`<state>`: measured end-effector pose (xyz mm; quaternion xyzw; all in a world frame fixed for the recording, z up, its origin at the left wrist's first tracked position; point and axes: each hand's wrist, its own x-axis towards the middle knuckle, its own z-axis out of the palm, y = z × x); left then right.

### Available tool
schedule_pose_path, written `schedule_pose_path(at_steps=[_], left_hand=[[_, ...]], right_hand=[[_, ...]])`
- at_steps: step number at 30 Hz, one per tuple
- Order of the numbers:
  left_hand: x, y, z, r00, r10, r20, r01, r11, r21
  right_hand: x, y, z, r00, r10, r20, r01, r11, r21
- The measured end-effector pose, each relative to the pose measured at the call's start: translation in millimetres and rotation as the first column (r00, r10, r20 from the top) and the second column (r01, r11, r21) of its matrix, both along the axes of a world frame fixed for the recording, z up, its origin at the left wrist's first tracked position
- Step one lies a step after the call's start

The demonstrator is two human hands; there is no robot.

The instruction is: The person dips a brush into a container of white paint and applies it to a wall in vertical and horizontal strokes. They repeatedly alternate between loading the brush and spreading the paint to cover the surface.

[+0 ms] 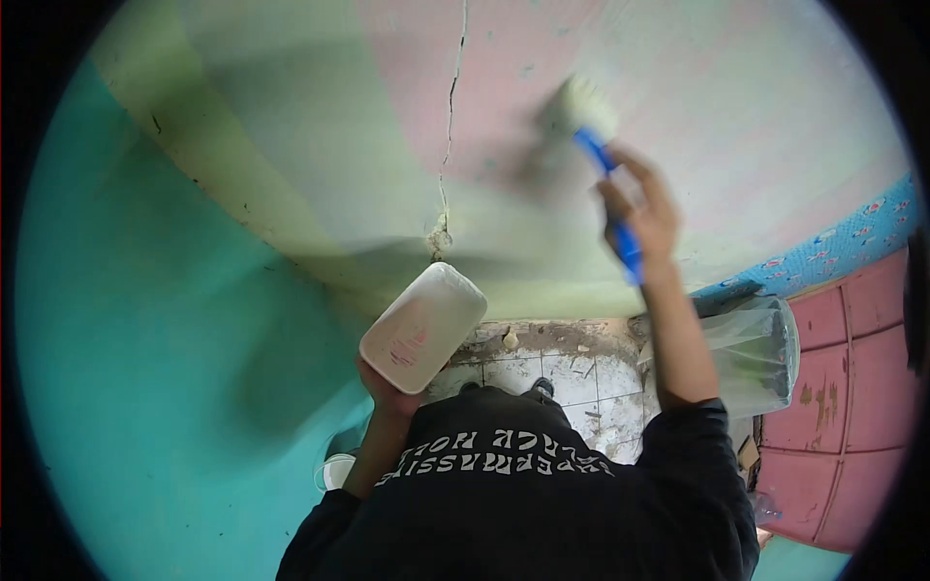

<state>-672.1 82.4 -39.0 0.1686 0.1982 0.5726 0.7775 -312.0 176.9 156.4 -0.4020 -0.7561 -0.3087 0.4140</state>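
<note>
My right hand (644, 208) is wrapped round the blue handle of a brush (589, 108), whose pale bristles are up at the pink and whitish wall (523, 58). Motion blurs the brush and the fingers slightly. In my left hand (387, 389) is a white rectangular tub (423, 327), held from below at its lower left end and tilted so its inside shows, with pinkish streaks on the bottom. A long crack (449, 116) runs down the wall to a rough patch (439, 235) just above the tub.
A teal wall (194, 339) is on the left, with a white bucket (337, 472) low beside it. Debris lies on the white tiled floor (572, 387). To the right are a plastic-covered object (746, 353) and a pink panelled surface (833, 387).
</note>
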Motion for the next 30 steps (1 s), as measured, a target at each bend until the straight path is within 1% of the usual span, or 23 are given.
schedule_pose_path(at_steps=[1,2,3,4,6,7,8,9,10,12,14,16,17,18,20,22,23,24,25,27,28,30], left_hand=[[2,-2,1,0.971,0.071,-0.229,-0.040,0.990,0.135],[3,-1,0,0.961,0.095,-0.258,-0.058,0.987,0.148],[5,-1,-1,0.950,0.120,-0.288,-0.076,0.984,0.161],[3,0,-5,0.987,0.084,-0.137,-0.079,0.996,0.041],[-2,-1,-11,0.997,0.037,0.061,-0.030,0.994,-0.103],[-4,1,-13,0.995,0.008,0.104,0.004,0.993,-0.121],[-5,6,-16,0.988,-0.021,0.150,0.041,0.990,-0.132],[-4,9,-19,0.989,-0.010,0.147,0.031,0.989,-0.144],[-3,11,-23,0.989,0.001,0.145,0.022,0.987,-0.159],[-1,10,-25,0.988,0.008,0.155,0.022,0.981,-0.192],[0,12,-23,0.984,0.003,0.181,0.037,0.975,-0.218],[-1,14,-23,0.986,-0.015,0.168,0.049,0.978,-0.200],[-1,14,-23,0.986,-0.020,0.163,0.051,0.980,-0.191],[-1,14,-23,0.985,-0.029,0.171,0.059,0.982,-0.177],[-2,14,-23,0.982,-0.043,0.184,0.070,0.987,-0.143],[-2,11,-14,0.979,-0.026,0.201,0.051,0.992,-0.119],[-2,10,-10,0.978,-0.017,0.210,0.041,0.993,-0.108],[-3,10,-9,0.984,-0.006,0.176,0.022,0.996,-0.090],[-4,10,-9,0.990,0.004,0.142,0.006,0.997,-0.072],[-1,4,-4,0.995,0.034,-0.091,-0.033,0.999,0.015],[1,4,0,0.958,0.068,-0.278,-0.044,0.995,0.092],[3,5,-1,0.897,0.110,-0.428,-0.027,0.980,0.195]], right_hand=[[-9,0,-34,0.992,0.119,-0.050,-0.121,0.992,-0.039],[-12,1,-78,0.987,0.152,-0.054,-0.157,0.981,-0.117],[-17,-4,-108,0.987,0.156,-0.037,-0.160,0.968,-0.195],[-22,-11,-128,0.986,0.162,-0.024,-0.162,0.948,-0.273],[-27,-21,-144,0.985,0.164,-0.061,-0.173,0.858,-0.483],[-26,-23,-146,0.984,0.162,-0.077,-0.176,0.797,-0.577],[-21,-19,-145,0.983,0.167,-0.073,-0.180,0.823,-0.539],[-16,-15,-127,0.983,0.170,-0.070,-0.182,0.848,-0.498],[-9,-11,-105,0.983,0.173,-0.066,-0.184,0.869,-0.459],[7,0,-39,0.962,0.228,-0.152,-0.268,0.895,-0.356],[2,0,14,0.962,0.211,-0.171,-0.229,0.969,-0.094],[-7,1,33,0.964,0.183,-0.193,-0.154,0.975,0.159],[-7,3,28,0.957,0.207,-0.205,-0.159,0.960,0.230],[-8,3,15,0.967,0.171,-0.190,-0.138,0.975,0.175],[-12,-2,-29,0.982,0.107,-0.154,-0.096,0.993,0.073],[-18,-2,-83,0.971,0.176,-0.159,-0.185,0.982,-0.043],[-18,-3,-117,0.972,0.189,-0.142,-0.207,0.969,-0.131],[-18,-6,-140,0.971,0.202,-0.125,-0.225,0.949,-0.220],[-21,-10,-144,0.975,0.204,-0.094,-0.223,0.922,-0.317],[-21,-19,-145,0.978,0.208,-0.035,-0.197,0.842,-0.501],[-20,-19,-139,0.973,0.229,-0.041,-0.216,0.823,-0.525],[-16,-17,-116,0.963,0.266,-0.046,-0.245,0.787,-0.567]])
